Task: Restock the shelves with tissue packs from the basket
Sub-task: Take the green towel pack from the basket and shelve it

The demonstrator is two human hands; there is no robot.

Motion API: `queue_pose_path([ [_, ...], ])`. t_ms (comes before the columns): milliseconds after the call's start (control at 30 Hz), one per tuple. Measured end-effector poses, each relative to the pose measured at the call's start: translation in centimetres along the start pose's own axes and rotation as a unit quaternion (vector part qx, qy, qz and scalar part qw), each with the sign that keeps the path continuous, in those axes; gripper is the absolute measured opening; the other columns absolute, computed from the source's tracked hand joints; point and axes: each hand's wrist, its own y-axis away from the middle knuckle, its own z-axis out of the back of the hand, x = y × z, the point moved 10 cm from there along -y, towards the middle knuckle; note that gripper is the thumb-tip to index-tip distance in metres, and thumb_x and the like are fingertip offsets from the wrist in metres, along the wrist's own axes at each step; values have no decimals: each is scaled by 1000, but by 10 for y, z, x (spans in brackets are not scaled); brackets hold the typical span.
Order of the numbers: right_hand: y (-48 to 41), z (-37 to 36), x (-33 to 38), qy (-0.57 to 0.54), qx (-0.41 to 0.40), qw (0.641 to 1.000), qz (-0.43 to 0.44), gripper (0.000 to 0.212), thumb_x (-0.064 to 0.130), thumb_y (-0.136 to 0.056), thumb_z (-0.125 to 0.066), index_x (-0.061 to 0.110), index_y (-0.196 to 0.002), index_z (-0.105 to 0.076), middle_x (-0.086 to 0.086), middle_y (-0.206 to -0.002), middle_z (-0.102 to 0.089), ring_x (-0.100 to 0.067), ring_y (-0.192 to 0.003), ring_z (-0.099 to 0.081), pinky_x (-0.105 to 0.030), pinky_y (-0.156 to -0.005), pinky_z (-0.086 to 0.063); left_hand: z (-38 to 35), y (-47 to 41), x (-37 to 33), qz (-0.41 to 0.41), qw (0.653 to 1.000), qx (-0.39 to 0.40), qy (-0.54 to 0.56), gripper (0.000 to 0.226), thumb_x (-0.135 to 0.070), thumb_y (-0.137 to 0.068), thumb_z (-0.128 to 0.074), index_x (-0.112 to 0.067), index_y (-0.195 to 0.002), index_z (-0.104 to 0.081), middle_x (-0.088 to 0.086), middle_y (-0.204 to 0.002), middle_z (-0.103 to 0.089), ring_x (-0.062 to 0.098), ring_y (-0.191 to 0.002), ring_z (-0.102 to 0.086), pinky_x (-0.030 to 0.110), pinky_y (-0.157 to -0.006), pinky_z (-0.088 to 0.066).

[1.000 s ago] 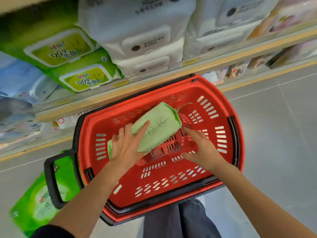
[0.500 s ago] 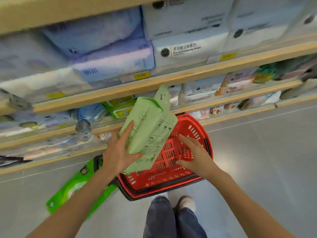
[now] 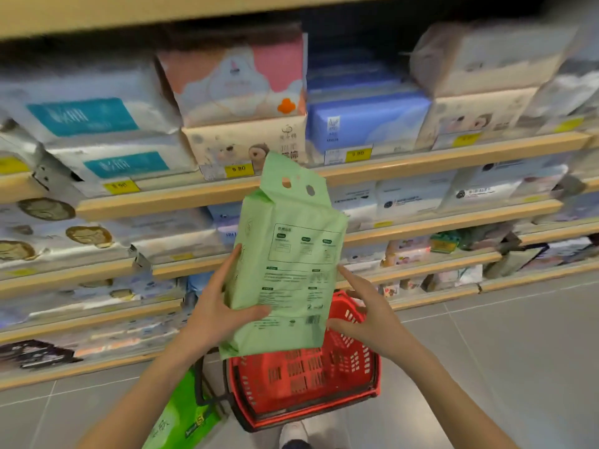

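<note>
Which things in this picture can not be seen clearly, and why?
- Small print on the green pack, head view: too small to read.
- Shelf packs at the far left and far right: blurred.
- Basket inside: partly hidden behind the green pack.
- Bright green pack on the floor: cut off by the bottom edge.
</note>
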Motion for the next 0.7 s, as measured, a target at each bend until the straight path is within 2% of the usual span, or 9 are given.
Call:
queue_pose_path([
  [67,5,14,33,-17,2,999,28,89,39,-70,-76,56,-134,-18,30,-139,-30,12,-125,-32,-4,-92,-34,10,9,-19,5,999,0,49,106,-49,-44,-90,-66,-130,-31,-23,-133,-51,0,-115,-55,30,-87,-53],
  [100,8,20,48,-28,7,999,38,91,44,-68,-76,59,-134,-16,34,-139,-29,13,-124,-32,-4,-89,-35,16,14,-29,5,998,-1,67,108,-47,-43,-91,-61,-133,-32,-18,-131,-55,6,-114,-58,33,-85,-54],
  [167,10,31,79,-47,25,997,59,98,48,-66,-74,57,-137,-9,27,-144,-29,9,-126,-35,-13,-93,-39,24,20,-52,0,996,-2,88,110,-43,-43,-92,-51,-136,-35,-13,-127,-59,15,-112,-60,41,-85,-55],
  [300,16,48,144,-59,59,987,140,108,33,-70,-76,50,-140,5,14,-153,-21,-1,-132,-35,-22,-99,-42,34,29,-104,-33,992,18,119,112,-34,-43,-94,-37,-140,-37,-5,-123,-64,20,-110,-63,43,-84,-55],
  [400,25,63,184,-55,49,979,190,111,36,-69,-78,55,-138,7,15,-155,-13,-3,-135,-31,-27,-102,-41,46,37,-142,-66,985,21,160,114,-26,-43,-93,-33,-141,-37,-5,-121,-66,19,-108,-64,34,-77,-57],
  [467,34,75,206,-63,31,973,218,112,39,-67,-79,56,-138,6,16,-154,-17,-3,-135,-32,-27,-102,-42,56,45,-165,-91,979,23,182,109,-22,-44,-92,-29,-139,-40,-4,-120,-67,20,-106,-65,31,-74,-57],
  [600,47,89,240,-99,17,966,238,114,45,-59,-82,63,-134,3,22,-152,-16,-4,-133,-35,-33,-104,-40,76,64,-201,-126,968,14,216,100,-33,-34,-95,-25,-123,-52,2,-111,-71,23,-97,-69,30,-71,-57],
  [700,59,82,264,-109,36,963,243,111,42,-61,-81,59,-137,-2,23,-147,-31,-5,-126,-46,-30,-97,-46,84,78,-220,-140,963,29,228,95,-33,-33,-95,-22,-117,-55,3,-107,-72,23,-94,-70,29,-69,-57],
])
